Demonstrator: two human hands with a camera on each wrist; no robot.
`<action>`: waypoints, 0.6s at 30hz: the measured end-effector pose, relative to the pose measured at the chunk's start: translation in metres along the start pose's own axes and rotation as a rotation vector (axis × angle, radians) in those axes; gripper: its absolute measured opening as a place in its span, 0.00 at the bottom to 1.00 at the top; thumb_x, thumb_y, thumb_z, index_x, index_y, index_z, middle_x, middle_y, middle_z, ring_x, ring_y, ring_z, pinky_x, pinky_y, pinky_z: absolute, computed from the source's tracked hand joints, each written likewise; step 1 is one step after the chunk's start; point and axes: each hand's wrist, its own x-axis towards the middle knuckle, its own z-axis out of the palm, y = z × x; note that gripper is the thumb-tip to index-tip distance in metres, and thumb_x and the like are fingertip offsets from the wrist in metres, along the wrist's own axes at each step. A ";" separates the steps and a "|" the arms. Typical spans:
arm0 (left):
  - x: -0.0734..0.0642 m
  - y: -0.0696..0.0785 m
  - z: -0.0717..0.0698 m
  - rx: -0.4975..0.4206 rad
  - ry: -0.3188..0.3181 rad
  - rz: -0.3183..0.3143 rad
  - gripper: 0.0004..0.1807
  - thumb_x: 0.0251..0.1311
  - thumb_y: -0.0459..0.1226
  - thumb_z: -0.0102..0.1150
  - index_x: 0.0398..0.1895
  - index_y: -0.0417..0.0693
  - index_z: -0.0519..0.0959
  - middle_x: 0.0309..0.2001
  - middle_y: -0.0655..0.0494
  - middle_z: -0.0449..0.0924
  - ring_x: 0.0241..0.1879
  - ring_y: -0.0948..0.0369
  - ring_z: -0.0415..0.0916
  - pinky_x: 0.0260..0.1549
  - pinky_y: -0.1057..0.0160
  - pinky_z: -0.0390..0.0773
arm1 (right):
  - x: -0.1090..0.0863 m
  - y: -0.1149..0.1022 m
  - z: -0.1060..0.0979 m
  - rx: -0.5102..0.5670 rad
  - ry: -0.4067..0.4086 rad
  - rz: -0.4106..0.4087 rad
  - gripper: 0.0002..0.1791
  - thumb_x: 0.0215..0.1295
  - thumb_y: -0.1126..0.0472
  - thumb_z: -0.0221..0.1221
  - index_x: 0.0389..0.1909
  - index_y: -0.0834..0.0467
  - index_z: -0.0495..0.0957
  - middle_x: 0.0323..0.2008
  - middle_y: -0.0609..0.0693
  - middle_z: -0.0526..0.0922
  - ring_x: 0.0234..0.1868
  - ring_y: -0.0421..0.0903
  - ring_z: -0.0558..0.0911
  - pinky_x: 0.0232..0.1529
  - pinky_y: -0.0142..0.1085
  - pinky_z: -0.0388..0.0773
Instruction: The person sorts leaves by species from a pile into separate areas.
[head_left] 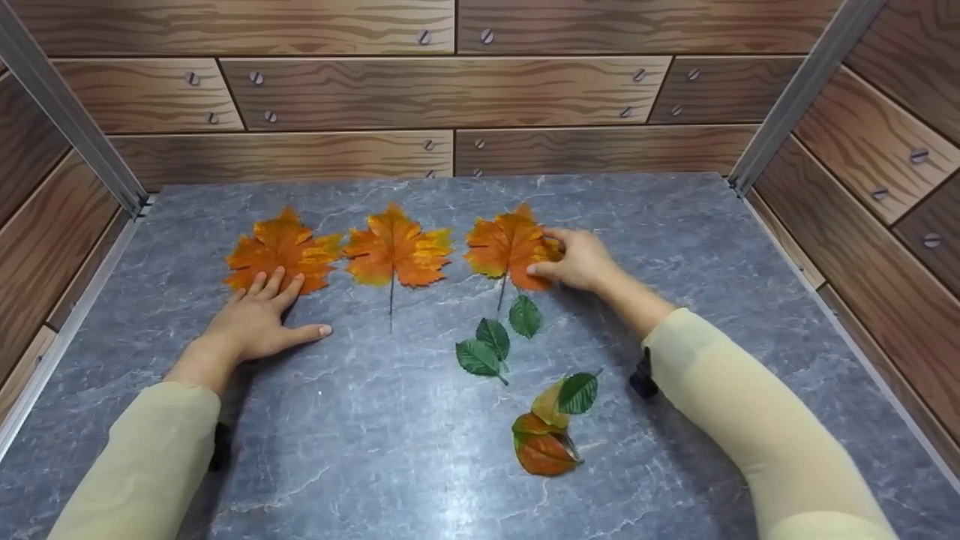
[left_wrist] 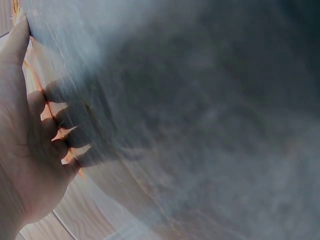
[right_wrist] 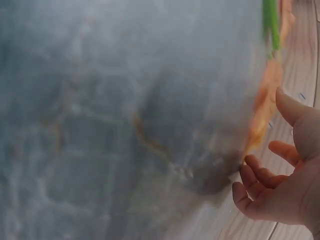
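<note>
Three orange-yellow artificial maple leaves lie in a row in the head view. My left hand (head_left: 259,322) rests with spread fingers on the lower part of the left maple leaf (head_left: 281,244), its thumb pointing right over the tabletop. The middle maple leaf (head_left: 396,247), stem toward me, is touched by neither hand. At the right maple leaf (head_left: 506,244), my right hand (head_left: 581,259) touches the right edge, thumb and forefinger apart on either side of a lobe. In the right wrist view, the thumb (right_wrist: 292,107) is beside the orange leaf (right_wrist: 265,100) and the other fingers bend loosely.
Below the right maple leaf lie small green leaves (head_left: 478,358), one beside its stem (head_left: 500,296). Nearer me, a green leaf (head_left: 578,393) overlaps a yellowish leaf (head_left: 551,405) by an orange-red leaf (head_left: 546,454). Wood-patterned walls (head_left: 450,90) enclose the grey marbled table (head_left: 360,450).
</note>
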 end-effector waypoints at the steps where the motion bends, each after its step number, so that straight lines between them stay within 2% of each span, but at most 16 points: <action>1: 0.000 0.000 0.000 0.001 -0.001 0.000 0.67 0.60 0.82 0.43 0.88 0.47 0.42 0.85 0.34 0.30 0.82 0.33 0.27 0.73 0.25 0.33 | 0.000 -0.001 0.002 -0.015 -0.002 0.002 0.47 0.65 0.45 0.74 0.79 0.61 0.68 0.69 0.68 0.76 0.69 0.67 0.72 0.73 0.58 0.65; 6: 0.000 0.000 0.000 0.002 -0.006 0.000 0.67 0.60 0.82 0.43 0.88 0.47 0.42 0.85 0.34 0.30 0.82 0.33 0.27 0.74 0.26 0.35 | 0.000 -0.001 0.006 -0.046 -0.002 0.016 0.49 0.65 0.45 0.74 0.81 0.58 0.64 0.73 0.65 0.72 0.73 0.68 0.65 0.75 0.59 0.59; 18: 0.000 -0.001 -0.002 -0.003 -0.014 -0.003 0.68 0.59 0.83 0.43 0.88 0.48 0.41 0.85 0.34 0.28 0.82 0.33 0.26 0.73 0.24 0.33 | 0.006 0.003 0.006 -0.014 0.007 -0.022 0.48 0.65 0.45 0.75 0.82 0.55 0.65 0.70 0.66 0.75 0.72 0.66 0.68 0.74 0.60 0.61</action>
